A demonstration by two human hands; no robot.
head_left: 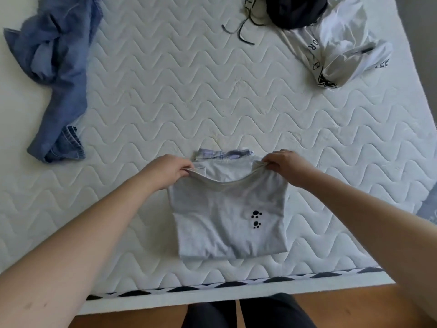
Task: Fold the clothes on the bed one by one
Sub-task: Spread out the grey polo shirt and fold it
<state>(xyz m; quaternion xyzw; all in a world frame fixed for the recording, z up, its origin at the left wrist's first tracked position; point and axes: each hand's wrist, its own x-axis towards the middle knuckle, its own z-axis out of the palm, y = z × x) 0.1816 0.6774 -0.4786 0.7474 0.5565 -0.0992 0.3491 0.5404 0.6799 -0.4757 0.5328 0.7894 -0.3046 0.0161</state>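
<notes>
Bare mattress [212, 95], white, quilted in a wavy stitch pattern; near edge carries a black-and-white diamond trim. Lying directly on it: crumpled blue jeans [56, 74] at far left; a white garment with black lettering [335, 48] at far right, a dark garment [295, 10] bunched just beside and partly over it, with thin dark cords [238, 31] trailing onto the quilting; a folded light grey T-shirt with two black paw prints [227, 218] near the front edge, with a plaid item [222, 154] showing at its far side.

A white quilted mattress [212, 95] looks matt and padded; the pale grey soft-knit T-shirt [227, 223] looks smooth; upper left, crumpled blue denim jeans [59, 74] look coarse.
</notes>
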